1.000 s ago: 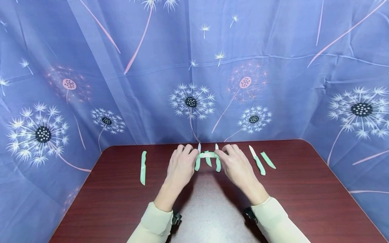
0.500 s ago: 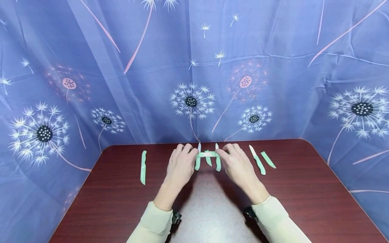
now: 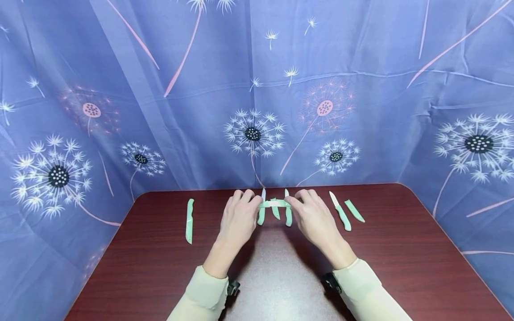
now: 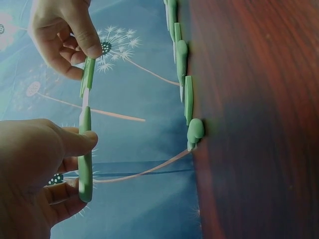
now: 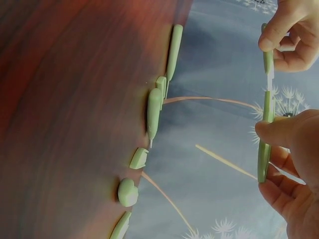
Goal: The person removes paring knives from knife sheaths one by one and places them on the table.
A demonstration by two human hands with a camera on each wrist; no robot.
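Observation:
My left hand (image 3: 239,218) pinches the green handle of a small paring knife (image 4: 85,164), held level above the table. My right hand (image 3: 315,218) grips the green blade sheath (image 5: 265,149) at the other end. Part of the blade (image 4: 85,97) shows between handle and sheath; its tip is hidden inside the sheath. Behind the raised pair, two bare paring knives lie on the table, one at the left (image 3: 261,217) and one at the right (image 3: 288,217). A loose green sheath (image 3: 275,213) lies between them.
Right of my hands, another bare knife (image 3: 343,218) lies beside a sheath (image 3: 354,211). A sheathed knife (image 3: 189,222) rests at the left. The dark red-brown table (image 3: 401,267) ends against a blue dandelion-print curtain (image 3: 192,133).

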